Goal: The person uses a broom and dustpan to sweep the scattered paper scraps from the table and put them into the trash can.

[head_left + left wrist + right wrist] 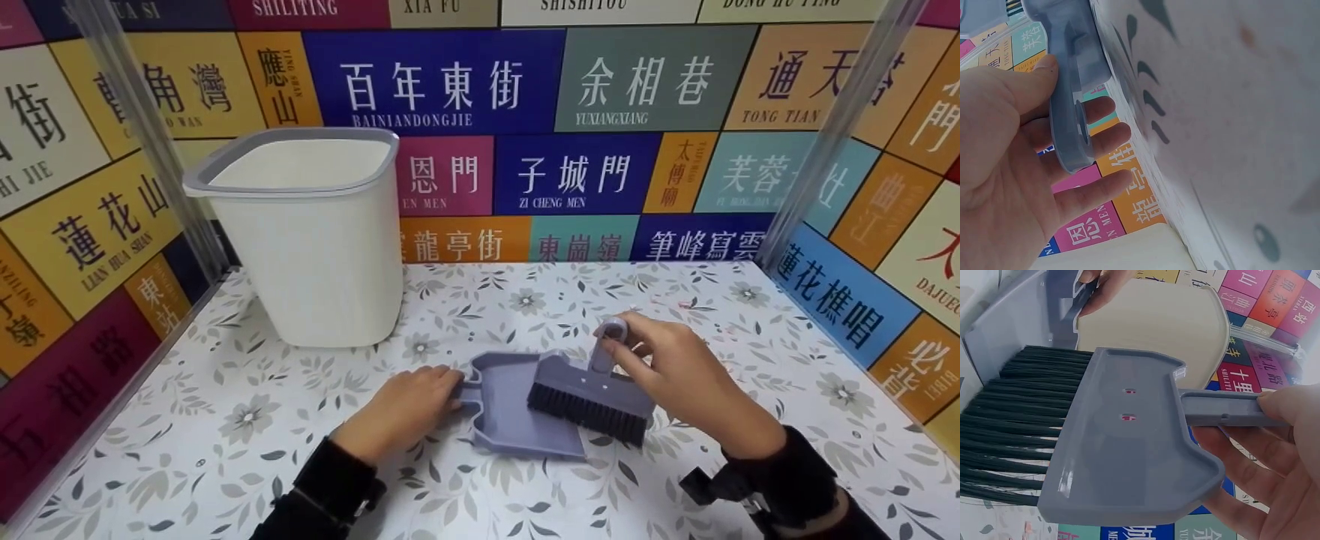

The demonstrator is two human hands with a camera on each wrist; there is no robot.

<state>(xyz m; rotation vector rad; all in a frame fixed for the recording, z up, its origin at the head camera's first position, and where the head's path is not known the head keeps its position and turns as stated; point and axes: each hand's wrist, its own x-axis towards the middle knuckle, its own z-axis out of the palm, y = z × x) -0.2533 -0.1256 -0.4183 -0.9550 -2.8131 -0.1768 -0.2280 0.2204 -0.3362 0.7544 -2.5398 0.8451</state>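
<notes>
My left hand holds the short handle of a grey-purple dustpan, which lies on the table with its open lip toward the right. In the left wrist view, the thumb presses one side of the dustpan handle and the fingers reach behind it. A matching hand brush with black bristles is in my right hand, gripped by its handle between thumb and fingers. From the head view, the brush overlaps the right part of the dustpan, its bristles pointing down and its handle up.
At the back left stands a tall white bin with a grey rim. A flower-patterned cover lies over the table. Small reddish scraps show at the back right. Walls with coloured sign panels enclose the back and sides.
</notes>
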